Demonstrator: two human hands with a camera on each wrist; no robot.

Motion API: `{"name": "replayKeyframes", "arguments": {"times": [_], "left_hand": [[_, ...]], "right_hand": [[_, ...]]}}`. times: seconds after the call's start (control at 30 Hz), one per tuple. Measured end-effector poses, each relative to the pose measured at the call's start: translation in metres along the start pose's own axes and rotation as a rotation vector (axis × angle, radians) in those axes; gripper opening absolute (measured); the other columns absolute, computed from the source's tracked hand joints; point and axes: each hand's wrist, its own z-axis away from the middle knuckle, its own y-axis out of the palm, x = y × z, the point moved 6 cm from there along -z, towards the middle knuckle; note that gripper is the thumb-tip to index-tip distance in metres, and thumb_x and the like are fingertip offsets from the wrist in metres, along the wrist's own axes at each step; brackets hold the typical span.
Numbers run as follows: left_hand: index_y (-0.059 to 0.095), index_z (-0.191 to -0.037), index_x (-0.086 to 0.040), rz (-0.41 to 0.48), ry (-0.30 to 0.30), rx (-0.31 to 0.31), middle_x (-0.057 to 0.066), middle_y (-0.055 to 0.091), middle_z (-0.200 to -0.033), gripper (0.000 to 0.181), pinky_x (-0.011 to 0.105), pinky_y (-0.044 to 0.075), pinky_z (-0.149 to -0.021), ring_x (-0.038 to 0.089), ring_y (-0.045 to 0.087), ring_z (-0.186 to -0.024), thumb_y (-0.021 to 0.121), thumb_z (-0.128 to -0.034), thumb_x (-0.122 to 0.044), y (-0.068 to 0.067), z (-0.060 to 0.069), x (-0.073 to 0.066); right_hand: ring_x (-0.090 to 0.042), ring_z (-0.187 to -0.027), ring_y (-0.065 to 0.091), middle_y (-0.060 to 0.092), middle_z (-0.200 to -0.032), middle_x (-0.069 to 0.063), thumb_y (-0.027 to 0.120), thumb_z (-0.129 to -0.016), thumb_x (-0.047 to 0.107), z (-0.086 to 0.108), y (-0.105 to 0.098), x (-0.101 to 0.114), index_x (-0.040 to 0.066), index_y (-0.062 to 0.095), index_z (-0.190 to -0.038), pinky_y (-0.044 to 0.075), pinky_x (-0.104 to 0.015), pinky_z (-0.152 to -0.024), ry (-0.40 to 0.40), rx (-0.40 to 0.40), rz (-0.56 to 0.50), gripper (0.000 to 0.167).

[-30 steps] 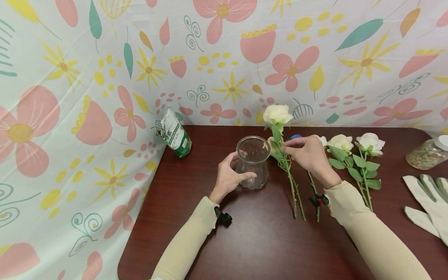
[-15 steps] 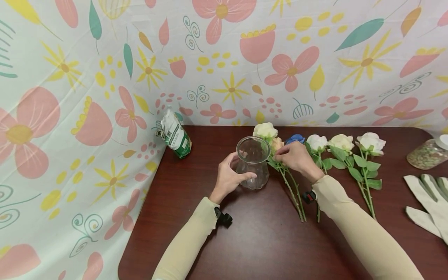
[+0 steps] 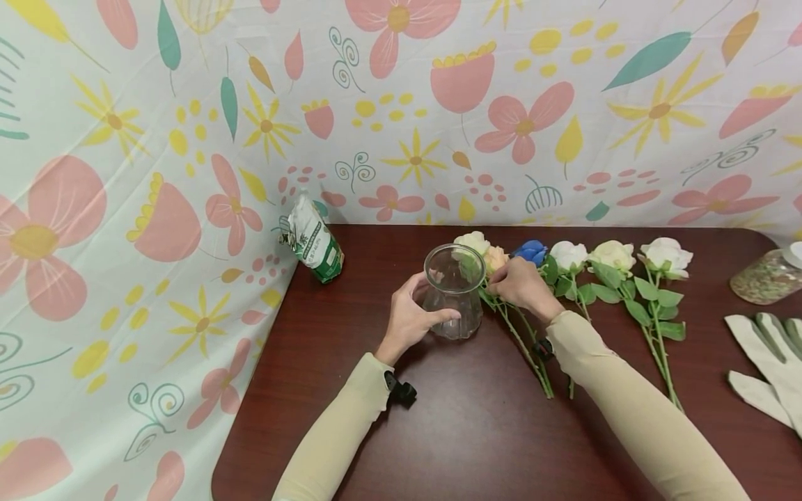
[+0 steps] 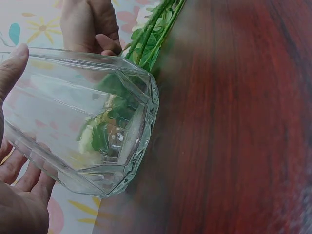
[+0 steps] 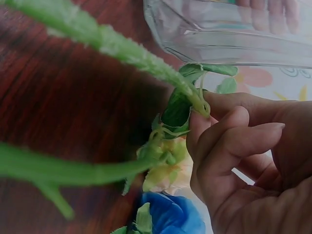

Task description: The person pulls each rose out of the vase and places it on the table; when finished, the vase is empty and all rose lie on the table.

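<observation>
A clear glass vase [image 3: 454, 316] stands upright on the dark wooden table, and my left hand [image 3: 409, 319] grips it from the left side with the thumb across its front. Just right of the vase, my right hand [image 3: 521, 287] pinches the upper stem [image 5: 187, 90] of a cream rose [image 3: 471, 241] between thumb and fingertips. Part of that bloom sits behind the vase rim in the head view. A peach rose [image 3: 496, 259] lies right beside it, its stem running alongside toward me. Through the glass in the left wrist view, leaves [image 4: 100, 136] show blurred.
A blue rose [image 3: 530, 252], a white rose [image 3: 569, 256], a pale yellow rose [image 3: 610, 257] and another white rose [image 3: 665, 257] lie in a row rightward. A green-and-white bag [image 3: 318, 243] stands back left. At right are a lidded jar [image 3: 761, 278] and gloves [image 3: 767, 369].
My right hand has lowered the cream rose from raised beside the vase down to the table next to the peach rose, shifting slightly left. The left hand and vase have stayed put.
</observation>
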Motion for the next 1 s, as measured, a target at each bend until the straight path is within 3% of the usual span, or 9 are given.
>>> {"name": "replayKeyframes", "arguments": {"times": [0.17,0.4,0.57,0.73,0.87,1.0], "left_hand": [[0.07,-0.138,-0.011,-0.011,-0.001,0.0,0.012,0.077,-0.132,0.074,0.038,0.059,-0.113,0.026,0.072,-0.128,0.103,-0.072,-0.011,0.0,0.0,-0.001],[0.069,-0.138,-0.011,-0.042,0.006,0.02,0.011,0.076,-0.132,0.074,0.045,0.059,-0.115,0.027,0.072,-0.129,0.103,-0.0727,-0.014,-0.003,0.0,-0.003],[0.068,-0.14,-0.017,-0.103,0.002,0.027,0.004,0.075,-0.135,0.074,0.047,0.058,-0.115,0.024,0.071,-0.131,0.103,-0.0743,-0.022,-0.006,0.003,-0.004],[0.066,-0.144,-0.019,-0.16,0.023,0.034,0.002,0.073,-0.139,0.077,0.05,0.056,-0.116,0.025,0.068,-0.134,0.102,-0.0759,-0.027,-0.009,0.005,-0.006],[0.062,-0.15,-0.018,-0.189,0.044,0.057,0.003,0.069,-0.145,0.083,0.048,0.055,-0.118,0.026,0.065,-0.137,0.099,-0.0779,-0.035,-0.013,0.007,-0.007],[0.059,-0.153,-0.015,-0.199,0.086,0.072,0.008,0.066,-0.149,0.092,0.05,0.053,-0.119,0.03,0.063,-0.138,0.089,-0.0821,-0.064,-0.023,0.007,-0.009]], "right_hand": [[-0.032,-0.088,0.077,0.085,-0.093,-0.013,0.079,-0.092,0.011,-0.007,0.005,-0.004,0.008,0.089,-0.091,0.061,-0.037,-0.073,-0.031,-0.02,0.061,0.01],[-0.027,-0.083,0.075,0.084,-0.089,-0.008,0.084,-0.087,0.015,-0.043,0.036,-0.053,0.014,0.089,-0.086,0.063,-0.041,-0.071,-0.031,-0.028,0.07,0.005],[-0.027,-0.088,0.077,0.086,-0.095,-0.008,0.088,-0.087,0.018,-0.05,0.049,-0.066,0.016,0.09,-0.089,0.064,-0.045,-0.076,-0.03,-0.025,0.093,0.004],[-0.027,-0.083,0.076,0.085,-0.092,-0.008,0.085,-0.091,0.018,-0.043,0.049,-0.056,0.015,0.089,-0.09,0.062,-0.041,-0.071,-0.041,-0.01,0.078,0.005],[-0.022,-0.072,0.07,0.083,-0.086,-0.009,0.079,-0.095,0.017,-0.02,0.031,-0.027,0.011,0.089,-0.089,0.054,-0.033,-0.063,-0.072,-0.035,0.052,0.012],[-0.023,-0.071,0.069,0.083,-0.095,-0.018,0.074,-0.101,0.016,0.01,0.007,0.003,0.005,0.088,-0.1,0.05,-0.03,-0.063,-0.102,-0.093,-0.005,0.018]]}}
